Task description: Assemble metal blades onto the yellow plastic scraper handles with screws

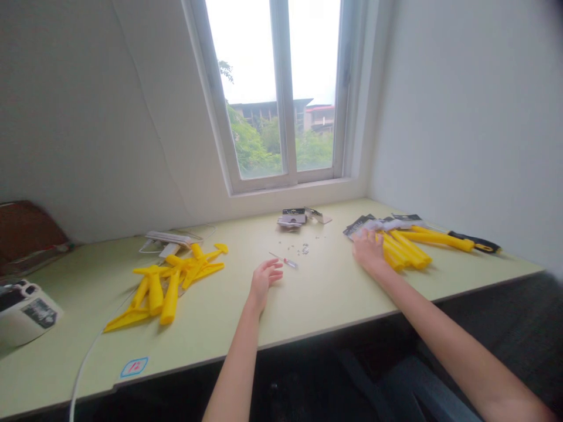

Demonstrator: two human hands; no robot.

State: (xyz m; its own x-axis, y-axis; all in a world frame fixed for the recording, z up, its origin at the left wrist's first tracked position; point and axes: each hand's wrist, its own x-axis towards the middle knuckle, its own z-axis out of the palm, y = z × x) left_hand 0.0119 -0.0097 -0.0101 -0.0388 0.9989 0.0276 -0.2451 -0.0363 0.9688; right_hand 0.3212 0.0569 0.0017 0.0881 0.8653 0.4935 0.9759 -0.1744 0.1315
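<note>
My left hand (266,279) hovers over or rests on the pale green table, its fingers apart and nothing in them. Just beyond its fingertips lies a small screwdriver (289,263) with a clear handle. Several tiny metal parts (305,249) are scattered behind the screwdriver. On the right, my right hand (368,249) touches the near edge of a pile of yellow tubular pieces (411,249) and packages with dark cards (358,225). Whether its fingers grip anything cannot be made out. Yellow handled pieces (169,296) lie in a heap at the left.
Small boxes (293,216) stand near the window. A power strip (171,238) and white cable (83,366) lie at the left. A white container (29,313) is at the far left. The table's front edge (325,332) runs below my hands.
</note>
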